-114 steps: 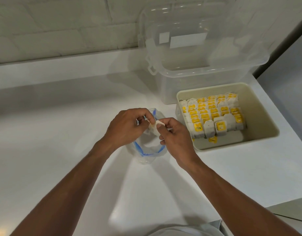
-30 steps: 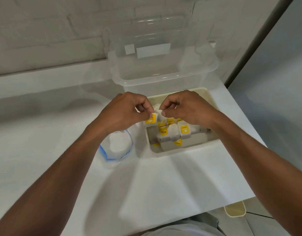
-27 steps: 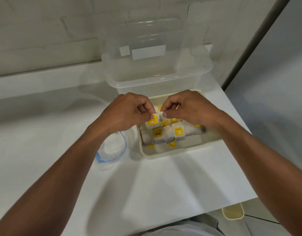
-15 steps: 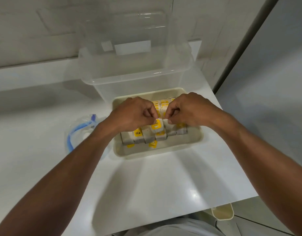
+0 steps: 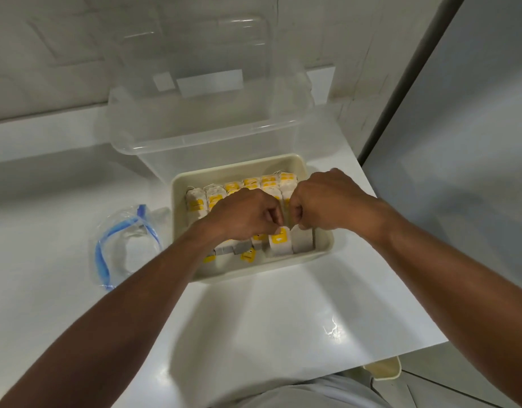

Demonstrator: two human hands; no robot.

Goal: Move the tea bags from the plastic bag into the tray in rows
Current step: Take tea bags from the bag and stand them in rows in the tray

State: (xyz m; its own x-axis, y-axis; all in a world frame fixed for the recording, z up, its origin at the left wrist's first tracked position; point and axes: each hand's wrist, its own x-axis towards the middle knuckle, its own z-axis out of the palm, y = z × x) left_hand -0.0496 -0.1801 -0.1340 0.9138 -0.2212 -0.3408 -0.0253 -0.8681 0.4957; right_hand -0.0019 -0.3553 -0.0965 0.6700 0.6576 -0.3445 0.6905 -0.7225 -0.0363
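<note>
A white tea bag (image 5: 280, 244) with a yellow label stands upright at the near end of the cream tray (image 5: 324, 245). Its top edge is pinched between the curled fingertips of the left hand (image 5: 245, 214) and the right hand (image 5: 321, 201), which meet knuckle to knuckle above it. The bag touches a neighbour on its right and sits just behind the tray's near wall. Beyond the hands, rows of tea bags (image 5: 248, 185) run to the tray's far wall, labels up. A few yellow tags (image 5: 248, 256) lie on the bare strip of tray floor at the near left. The plastic bag (image 5: 127, 245), clear with a blue zip rim, lies open on the white surface (image 5: 268, 319) just left of the tray. Pale contents show inside it, though how many bags remain cannot be told. A clear storage bin (image 5: 212, 136) stands directly behind the tray, against a tiled wall.

The step in hand looks to be seating this bag in its row. The next move likely calls for both hands to let go without tipping it, and then for one to reach left to the plastic bag. The gap at the tray's near left appears to be the place for what follows.
</note>
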